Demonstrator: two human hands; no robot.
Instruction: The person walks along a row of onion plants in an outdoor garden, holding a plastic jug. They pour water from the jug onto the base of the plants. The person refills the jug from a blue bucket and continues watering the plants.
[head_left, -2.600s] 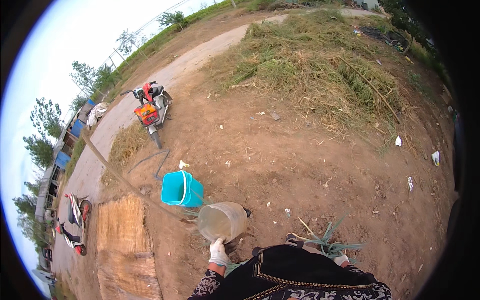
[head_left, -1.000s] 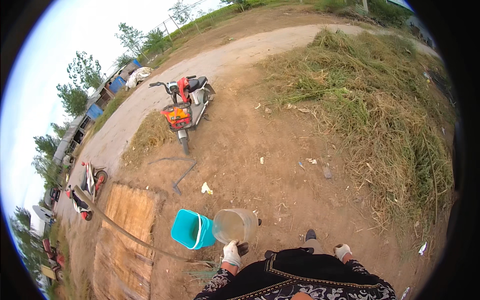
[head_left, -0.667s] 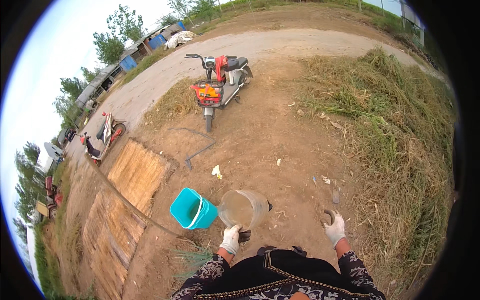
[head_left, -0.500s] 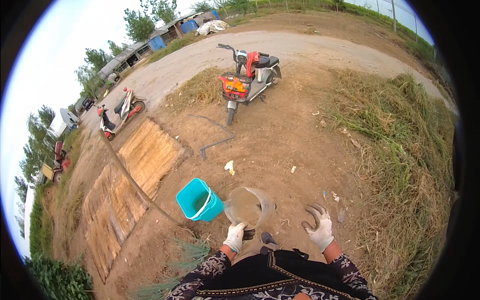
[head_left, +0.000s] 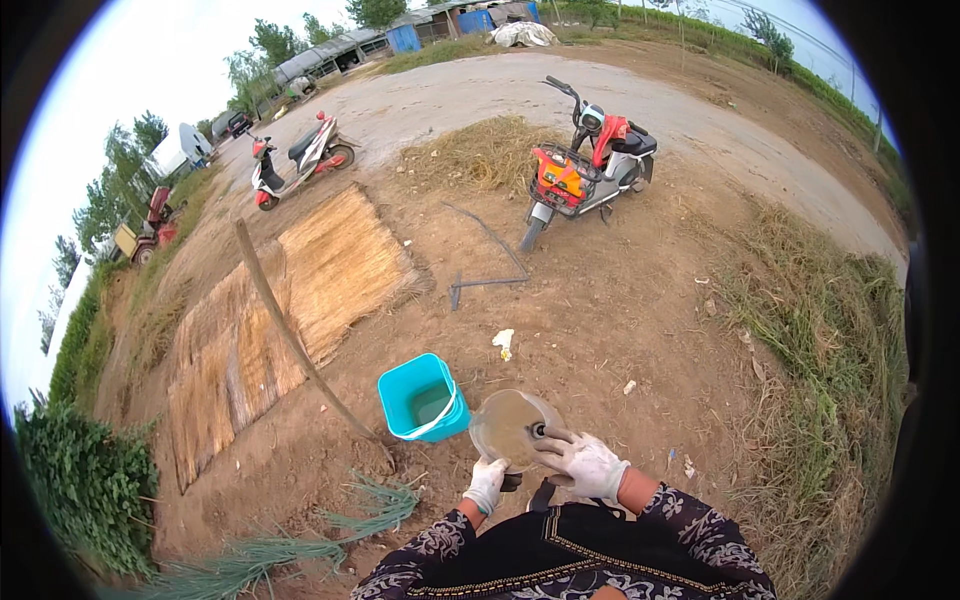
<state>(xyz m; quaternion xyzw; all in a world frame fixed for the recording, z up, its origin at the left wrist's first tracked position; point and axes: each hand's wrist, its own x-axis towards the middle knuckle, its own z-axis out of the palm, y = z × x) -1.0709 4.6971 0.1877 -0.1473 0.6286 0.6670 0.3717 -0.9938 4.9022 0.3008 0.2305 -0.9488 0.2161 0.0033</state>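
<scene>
A translucent, cloudy plastic bucket (head_left: 500, 425) is in front of me, its round mouth facing up toward me. My left hand (head_left: 487, 485), in a white glove with dark fingers, is closed on its near rim. My right hand (head_left: 585, 465), gloved the same way, reaches across the bucket's near right side with its fingers stretched out. Their tips lie beside a small dark ring-shaped part (head_left: 537, 430) on the bucket; whether they touch it is unclear. Close by on the left stands a square turquoise bucket (head_left: 398, 390) with a white handle and some water-like liquid inside.
A wooden pole (head_left: 285, 325) leans up from the soil beside straw mats (head_left: 345, 255). Green onion-like leaves (head_left: 385, 510) lie at lower left. A scooter with a basket (head_left: 590, 170) and a red-white scooter (head_left: 300, 160) stand farther off. Dry grass (head_left: 820, 330) is heaped at right.
My right hand has moved left from open air onto the bucket. My left hand keeps its hold on the rim. The whole view has shifted, so the surroundings appear farther right.
</scene>
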